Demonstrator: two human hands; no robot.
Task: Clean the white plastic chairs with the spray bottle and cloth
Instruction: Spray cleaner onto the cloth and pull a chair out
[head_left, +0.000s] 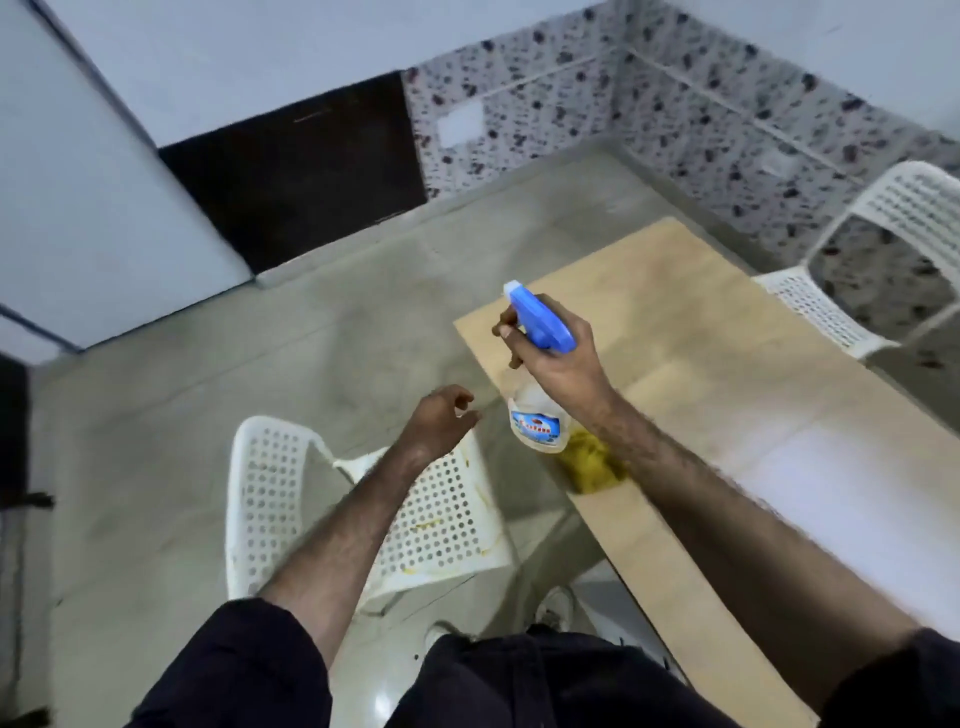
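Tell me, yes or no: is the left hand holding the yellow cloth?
No. The left hand hovers over the white chair holding nothing, while the yellow cloth lies on the table.

Wooden table (701, 332), speckled wall tiles (545, 98)

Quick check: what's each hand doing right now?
Left hand: open, fingers loosely curled, holding nothing.
Right hand: grips the blue-topped white plastic spray bottle.

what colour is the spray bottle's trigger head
Blue with a white nozzle tip, on the spray bottle; head view.
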